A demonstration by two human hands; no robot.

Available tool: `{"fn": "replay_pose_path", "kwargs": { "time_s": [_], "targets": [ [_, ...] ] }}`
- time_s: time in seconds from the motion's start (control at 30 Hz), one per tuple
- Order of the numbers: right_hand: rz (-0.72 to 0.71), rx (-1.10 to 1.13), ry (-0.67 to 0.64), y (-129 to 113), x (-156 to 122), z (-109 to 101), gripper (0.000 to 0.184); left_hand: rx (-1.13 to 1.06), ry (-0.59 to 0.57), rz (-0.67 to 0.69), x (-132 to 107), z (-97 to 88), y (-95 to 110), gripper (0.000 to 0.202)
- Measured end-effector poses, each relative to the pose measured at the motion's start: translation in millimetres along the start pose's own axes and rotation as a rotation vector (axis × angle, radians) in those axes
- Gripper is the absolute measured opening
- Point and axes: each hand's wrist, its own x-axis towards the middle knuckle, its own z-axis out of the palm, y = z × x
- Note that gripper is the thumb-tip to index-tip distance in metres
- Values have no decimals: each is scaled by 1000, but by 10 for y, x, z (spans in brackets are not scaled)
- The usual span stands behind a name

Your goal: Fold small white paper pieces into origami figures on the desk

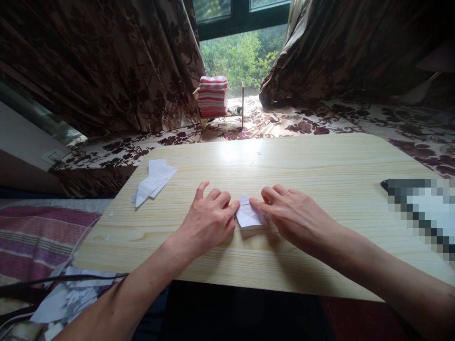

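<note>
A small folded piece of white paper (249, 217) lies on the light wooden table (320, 170), near its front edge. My left hand (209, 219) rests on the table at the paper's left side, its curled fingers pinching that edge. My right hand (291, 215) comes in from the right, fingertips pressed together on the paper's upper right corner. Both hands touch the paper, which stays flat on the tabletop.
Several loose white paper slips (153, 182) lie at the table's left. A blurred-out object (423, 208) sits at the right edge. Behind the table are a floral cloth (320, 118), dark curtains, a window and a striped stack on a small rack (212, 96). Cables and paper scraps (67, 293) lie lower left.
</note>
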Motion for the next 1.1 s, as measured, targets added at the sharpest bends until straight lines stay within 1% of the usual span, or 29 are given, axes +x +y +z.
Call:
{"fn": "replay_pose_path", "kwargs": {
  "time_s": [0.1,0.17,0.3,0.37,0.5,0.67,0.73,0.8,0.9,0.93,0.97,1.0,1.03,1.07,1.1],
  "targets": [
    [-10,28,26,23,-35,47,37,-39,-5,-43,-1,-32,11,27],
    [-14,66,34,38,-43,61,36,-104,-19,-106,30,-49,10,25],
    [-13,94,43,38,-42,61,38,-319,-22,-302,200,-17,-19,31],
    [-19,85,47,28,-43,57,38,-375,-42,-347,316,18,-33,23],
    [-18,89,76,15,-51,59,34,-386,-157,-331,508,24,-56,19],
    [-13,194,131,64,-43,85,36,-447,-244,-298,618,-86,-90,10],
    [-10,284,138,127,-19,94,40,-488,-264,-302,626,-117,-97,11],
    [31,451,129,207,19,92,40,-538,-257,-327,604,-128,-94,12],
    [198,795,131,297,99,66,33,-591,-178,-416,508,-108,-65,13],
    [264,909,134,305,131,55,36,-610,-123,-466,464,-95,-47,13],
    [324,1018,126,298,164,44,44,-645,-54,-524,418,-79,-24,15],
    [368,1123,111,277,199,35,52,-690,34,-591,372,-64,3,18],
    [394,1225,97,246,236,27,57,-857,207,-716,328,-50,33,19],
    [406,1320,84,207,273,18,59,-1037,342,-806,288,-40,63,23],
    [412,1408,80,166,310,7,59,-1187,436,-865,253,-36,92,24]
  ]
}}
